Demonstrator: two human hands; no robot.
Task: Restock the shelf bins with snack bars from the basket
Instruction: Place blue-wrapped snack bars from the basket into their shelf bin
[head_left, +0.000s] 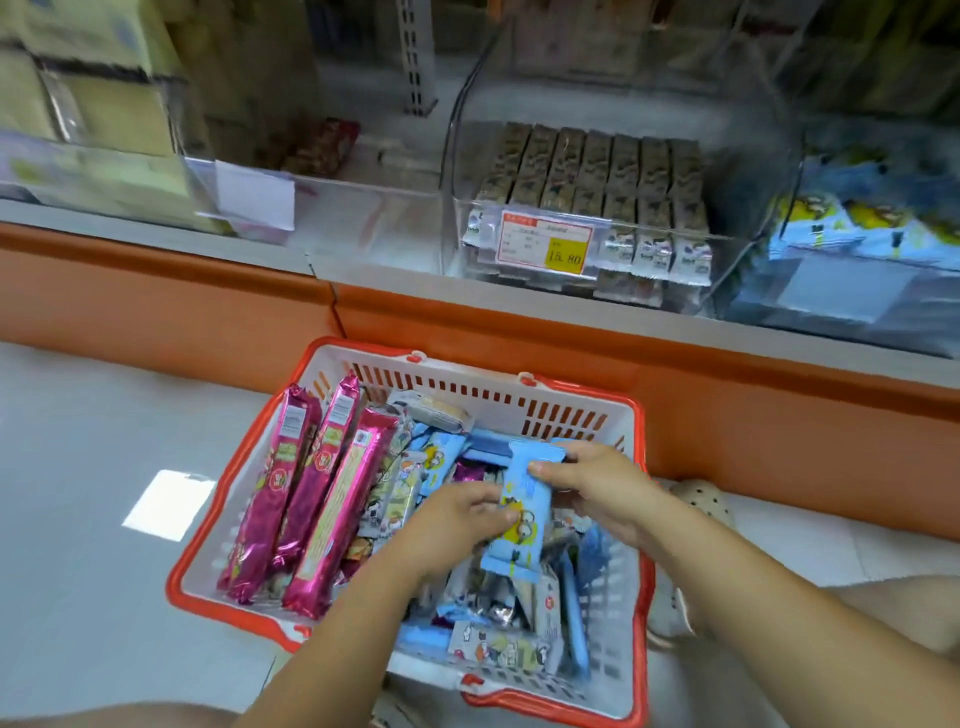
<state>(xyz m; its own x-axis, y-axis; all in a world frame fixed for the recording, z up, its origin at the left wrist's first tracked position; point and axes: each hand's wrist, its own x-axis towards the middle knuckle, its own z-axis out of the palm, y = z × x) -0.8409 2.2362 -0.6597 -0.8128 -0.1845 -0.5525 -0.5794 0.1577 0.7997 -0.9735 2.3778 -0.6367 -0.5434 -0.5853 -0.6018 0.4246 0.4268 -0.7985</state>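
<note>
Holding a blue snack bar (521, 519) over the middle of the basket (457, 371), I pinch it from both sides. My left hand (457, 517) curls its fingertips onto the bar's left edge. My right hand (597, 483) clamps the bar's far end, thumb on the front, fingers tucked behind. Three long pink bars (311, 493) lean along the basket's left wall. Beyond the basket's far rim, a clear shelf bin (748, 208) holds rows of brown bars (597, 166).

Pale tiled floor (78, 519), bright light patch (169, 504), orange shelf base (156, 291)
</note>
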